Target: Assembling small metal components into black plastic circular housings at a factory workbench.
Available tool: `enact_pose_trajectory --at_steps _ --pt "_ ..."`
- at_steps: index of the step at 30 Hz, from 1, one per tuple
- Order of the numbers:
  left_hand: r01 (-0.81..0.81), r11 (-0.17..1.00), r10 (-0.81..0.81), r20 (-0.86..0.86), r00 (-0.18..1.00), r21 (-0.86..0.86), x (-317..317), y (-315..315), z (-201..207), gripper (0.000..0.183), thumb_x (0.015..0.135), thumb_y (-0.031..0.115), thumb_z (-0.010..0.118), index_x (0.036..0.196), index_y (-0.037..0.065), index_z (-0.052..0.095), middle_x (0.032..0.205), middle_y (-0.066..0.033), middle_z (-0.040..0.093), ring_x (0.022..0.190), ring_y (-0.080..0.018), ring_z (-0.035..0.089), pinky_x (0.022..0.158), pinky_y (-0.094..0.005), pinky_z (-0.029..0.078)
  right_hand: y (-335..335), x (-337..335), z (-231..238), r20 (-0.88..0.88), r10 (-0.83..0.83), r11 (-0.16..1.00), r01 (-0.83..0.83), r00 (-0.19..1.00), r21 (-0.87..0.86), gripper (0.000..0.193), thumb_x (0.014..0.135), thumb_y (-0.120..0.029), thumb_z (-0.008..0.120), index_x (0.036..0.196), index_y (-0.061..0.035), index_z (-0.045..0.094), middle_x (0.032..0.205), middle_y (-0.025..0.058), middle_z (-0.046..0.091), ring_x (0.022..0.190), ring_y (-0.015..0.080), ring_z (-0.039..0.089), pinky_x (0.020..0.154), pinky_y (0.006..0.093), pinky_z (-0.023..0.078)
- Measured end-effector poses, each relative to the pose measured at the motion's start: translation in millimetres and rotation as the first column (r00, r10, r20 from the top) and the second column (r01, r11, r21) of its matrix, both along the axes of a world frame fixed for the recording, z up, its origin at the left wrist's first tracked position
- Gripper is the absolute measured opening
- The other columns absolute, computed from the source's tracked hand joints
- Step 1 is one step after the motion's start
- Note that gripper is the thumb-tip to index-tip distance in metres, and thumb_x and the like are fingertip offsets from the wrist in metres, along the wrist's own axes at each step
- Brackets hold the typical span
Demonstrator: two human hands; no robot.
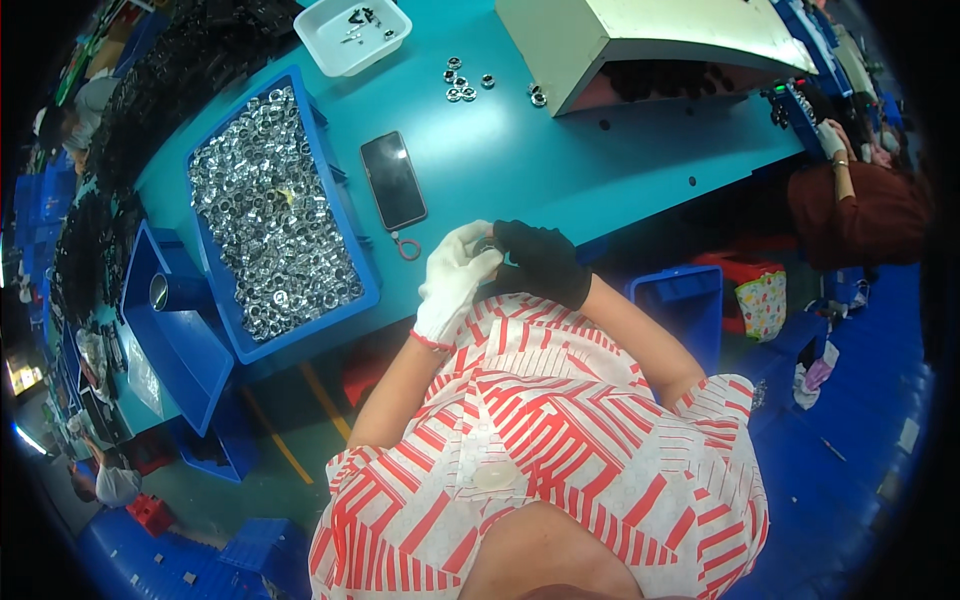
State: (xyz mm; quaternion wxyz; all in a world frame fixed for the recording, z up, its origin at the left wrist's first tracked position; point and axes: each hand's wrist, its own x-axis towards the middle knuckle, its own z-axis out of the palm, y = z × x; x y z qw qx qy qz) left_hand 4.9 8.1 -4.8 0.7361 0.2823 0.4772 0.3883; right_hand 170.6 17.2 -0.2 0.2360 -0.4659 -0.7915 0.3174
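My left hand [455, 280], in a white glove, is closed in a pinch just past the table's front edge. Against its fingertips my right hand [540, 262], in a black glove, is closed too. Between them is a small shiny metal part [487, 246], mostly hidden by the fingers, so its exact shape does not show. Left of my hands, a blue bin [368, 262] is heaped with shiny chrome ring-shaped fittings [270, 210]. A dark phone [393, 181] with a red ring strap [407, 247] lies between bin and hands.
Several loose fittings [461, 84] sit on the teal table [500, 160]. Behind are a white tray [340, 60] with small parts and a cream box [660, 25] holding dark pieces. A tilted blue bin [170, 345] stands left. A co-worker's sleeve [855, 205] shows at right.
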Motion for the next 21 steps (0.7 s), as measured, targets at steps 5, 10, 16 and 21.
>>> enact_pose_trajectory --at_steps 5,10,16,21 --pt "-0.007 1.0 0.006 -0.126 0.992 -0.009 2.8 -5.5 7.3 0.047 0.079 0.0 0.06 0.123 -0.005 0.046 0.1 -0.0088 0.06 0.081 -0.012 0.059 0.069 -0.0212 0.049 -1.0 -0.2 -13.7 0.077 0.07 0.98 -0.083 0.995 0.183 0.036 0.073 -0.025 0.07 0.102 -0.0103 0.056 0.083 0.0074 0.061 0.069 0.0247 0.062 0.059 0.0346 0.049" --pt "0.048 0.997 -0.034 -0.219 0.975 0.058 -0.4 -2.8 4.3 0.045 0.079 0.001 0.06 0.122 -0.006 0.047 0.104 -0.0116 0.06 0.086 -0.0141 0.06 0.072 -0.0222 0.052 -7.2 -3.7 -17.0 0.041 0.031 0.983 -0.038 0.999 0.179 0.038 0.073 -0.024 0.07 0.105 -0.011 0.056 0.085 0.0074 0.061 0.071 0.0257 0.063 0.061 0.0355 0.049" --pt "0.009 1.0 -0.005 0.156 0.988 -0.025 -8.6 -2.1 -2.6 0.051 0.079 0.003 0.062 0.125 -0.008 0.043 0.1 -0.0115 0.06 0.083 -0.0146 0.063 0.073 -0.0225 0.054 -6.3 3.9 -20.5 -0.04 0.0 1.0 0.0 0.999 -0.002 0.044 0.074 -0.024 0.07 0.114 -0.0122 0.054 0.091 0.0091 0.063 0.081 0.0266 0.063 0.07 0.0356 0.05" --pt "0.056 0.996 -0.035 0.275 0.961 -0.069 -11.9 -6.3 -3.1 0.049 0.08 0.006 0.061 0.125 -0.005 0.044 0.099 -0.0078 0.061 0.084 -0.0126 0.062 0.073 -0.0226 0.052 2.0 5.8 -5.4 -0.088 -0.052 0.962 0.026 0.995 -0.271 0.042 0.075 -0.024 0.069 0.112 -0.0116 0.055 0.094 0.0099 0.064 0.085 0.0258 0.063 0.074 0.0344 0.049"
